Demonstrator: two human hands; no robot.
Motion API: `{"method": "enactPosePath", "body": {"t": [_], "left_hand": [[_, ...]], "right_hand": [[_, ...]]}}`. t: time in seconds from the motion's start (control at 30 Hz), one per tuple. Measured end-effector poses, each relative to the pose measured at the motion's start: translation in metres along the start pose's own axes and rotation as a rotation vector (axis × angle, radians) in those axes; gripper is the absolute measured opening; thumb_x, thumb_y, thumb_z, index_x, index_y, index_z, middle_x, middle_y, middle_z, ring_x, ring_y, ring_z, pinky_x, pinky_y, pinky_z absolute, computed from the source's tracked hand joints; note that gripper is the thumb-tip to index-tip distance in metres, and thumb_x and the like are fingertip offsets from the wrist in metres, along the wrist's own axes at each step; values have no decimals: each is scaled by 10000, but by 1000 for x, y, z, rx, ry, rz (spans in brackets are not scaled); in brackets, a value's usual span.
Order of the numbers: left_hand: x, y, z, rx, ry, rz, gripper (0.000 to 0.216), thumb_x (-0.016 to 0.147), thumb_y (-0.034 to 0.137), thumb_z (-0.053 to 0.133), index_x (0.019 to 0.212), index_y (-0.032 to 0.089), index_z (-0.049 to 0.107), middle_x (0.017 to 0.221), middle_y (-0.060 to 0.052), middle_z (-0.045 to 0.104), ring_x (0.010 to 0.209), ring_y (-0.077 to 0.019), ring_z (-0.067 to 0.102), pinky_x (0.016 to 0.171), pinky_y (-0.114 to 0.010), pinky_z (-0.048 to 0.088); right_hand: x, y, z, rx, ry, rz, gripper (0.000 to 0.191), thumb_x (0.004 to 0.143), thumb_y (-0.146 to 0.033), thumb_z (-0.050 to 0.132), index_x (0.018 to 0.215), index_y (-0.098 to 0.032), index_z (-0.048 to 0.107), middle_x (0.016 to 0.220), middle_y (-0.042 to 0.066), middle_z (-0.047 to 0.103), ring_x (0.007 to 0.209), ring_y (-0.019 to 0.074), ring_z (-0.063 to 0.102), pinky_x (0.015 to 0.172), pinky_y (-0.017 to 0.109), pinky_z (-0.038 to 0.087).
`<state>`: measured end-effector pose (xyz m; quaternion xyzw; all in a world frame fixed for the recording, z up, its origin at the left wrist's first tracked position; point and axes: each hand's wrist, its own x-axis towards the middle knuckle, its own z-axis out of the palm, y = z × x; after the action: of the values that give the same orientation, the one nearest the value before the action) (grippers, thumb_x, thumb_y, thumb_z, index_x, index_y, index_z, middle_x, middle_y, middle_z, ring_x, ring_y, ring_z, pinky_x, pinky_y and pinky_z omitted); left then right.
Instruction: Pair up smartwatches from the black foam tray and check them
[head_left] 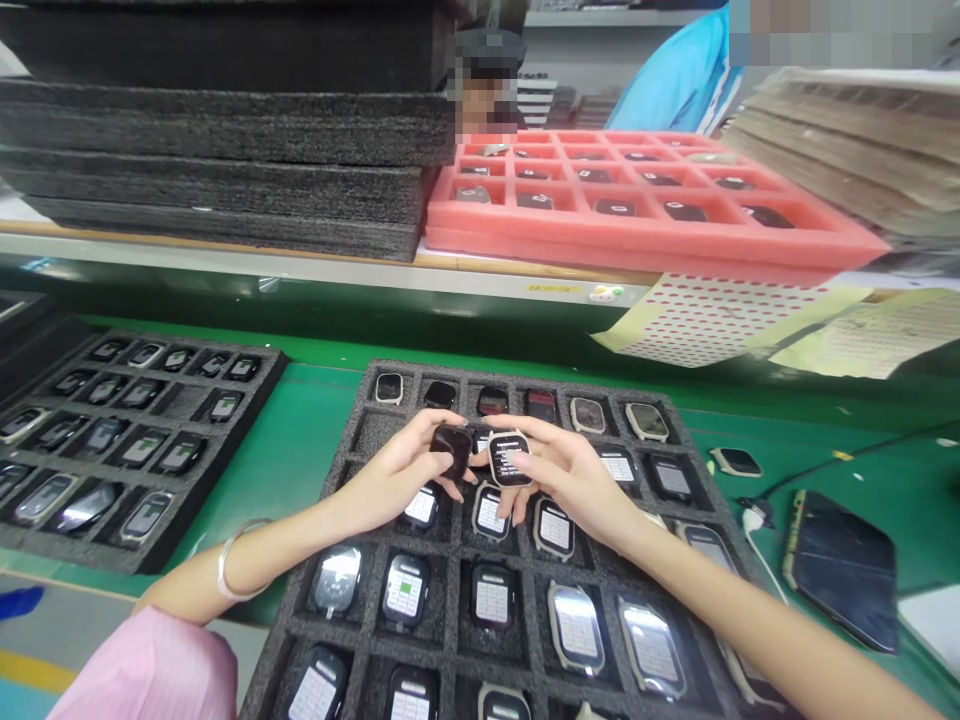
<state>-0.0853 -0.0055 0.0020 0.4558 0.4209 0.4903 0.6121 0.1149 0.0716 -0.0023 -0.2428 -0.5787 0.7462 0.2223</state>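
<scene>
My left hand (427,455) is closed on a dark-screened smartwatch (453,446), thumb laid on its face. Beside it, my right hand (551,465) grips a silver-framed smartwatch (508,462) whose black screen shows lines of white text; the thumb touches its right edge. Neither watch has a strap that I can see. Both are held over a grey foam tray (450,645) divided into compartments. Several watches lie in it, many with lit white screens, such as a black-framed watch (493,595) and a silver-framed watch (576,628). My forearms hide some compartments.
Another foam tray (169,400) of watches lies left. On the right are a loose watch (736,461), a white cable (765,555) and a phone (844,570). The shelf above bears black foam stacks (225,130) and a pink foam tray (637,250). A person's blue sleeve (675,75) shows behind.
</scene>
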Motion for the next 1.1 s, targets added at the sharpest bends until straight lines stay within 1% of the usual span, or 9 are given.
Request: {"method": "enactPosePath", "body": {"t": [0.17, 0.37, 0.47, 0.57, 0.67, 0.8, 0.9, 1.0, 1.1], "left_hand": [[-1, 3, -2, 20, 45, 27, 306, 841, 171, 491, 1144, 179, 453, 927, -53, 583, 855, -202, 632, 669, -308, 552], [-6, 21, -13, -6, 133, 128, 310, 851, 157, 487, 1159, 178, 455, 967, -59, 585, 864, -191, 618, 674, -291, 538], [-6, 31, -23, 3, 228, 196, 334, 834, 152, 523, 1159, 177, 455, 913, -37, 590, 783, -158, 618, 652, -265, 515], [-7, 40, -35, 42, 297, 234, 352, 822, 150, 548, 1162, 172, 457, 869, -18, 598, 655, -110, 595, 644, -250, 490], [-7, 47, -46, 74, 333, 265, 355, 816, 163, 562, 1158, 163, 468, 810, -3, 589, 576, -88, 559, 589, -230, 464], [-5, 50, -51, 182, 334, 282, 348, 802, 199, 591, 1132, 150, 491, 683, 35, 521, 460, -61, 458, 451, -194, 376], [-3, 46, -48, 269, 286, 250, 347, 797, 221, 589, 1125, 156, 493, 649, 48, 487, 427, -64, 413, 411, -203, 336], [-4, 42, -43, 421, 261, 298, 298, 759, 162, 580, 1052, 174, 527, 779, 5, 560, 602, -114, 519, 559, -234, 409], [-9, 40, -37, 612, 241, 344, 299, 715, 121, 583, 1003, 187, 540, 926, -14, 580, 787, -164, 539, 698, -264, 411]], "right_hand": [[0, -2, 2, -30, 7, -5, 415, 890, -274, 601, 1261, -164, 450, 1019, 132, 671, 550, 179, 691, 442, 257, 559], [24, -10, 7, -111, -191, -20, 723, 815, -235, 678, 1393, -227, 244, 1126, 115, 595, 753, 210, 703, 613, 329, 587], [49, -8, 9, -543, -136, -128, 595, 806, -268, 678, 1320, -189, 388, 992, 80, 619, 817, 228, 670, 706, 394, 567], [74, -5, 9, -1112, -150, -358, 516, 717, -325, 770, 1166, -162, 576, 1090, 119, 578, 1028, 295, 555, 882, 471, 469], [95, -6, 9, -1355, -240, -455, 447, 741, -423, 746, 1088, -161, 642, 1135, 128, 562, 1053, 301, 489, 911, 469, 407], [125, -11, 21, -1366, -203, -445, 229, 940, -315, 505, 935, -150, 664, 990, 109, 616, 928, 244, 496, 869, 417, 384], [146, -7, 40, -1320, -134, -393, 172, 904, -186, 512, 793, -146, 637, 865, 93, 615, 838, 227, 503, 812, 382, 393], [158, 2, 56, -1234, -42, -334, 156, 822, -97, 516, 694, -156, 583, 762, 66, 579, 779, 224, 512, 723, 345, 405], [160, 3, 58, -1109, -14, -303, 148, 769, -89, 516, 644, -164, 538, 677, 28, 542, 726, 215, 528, 649, 313, 408]]}}
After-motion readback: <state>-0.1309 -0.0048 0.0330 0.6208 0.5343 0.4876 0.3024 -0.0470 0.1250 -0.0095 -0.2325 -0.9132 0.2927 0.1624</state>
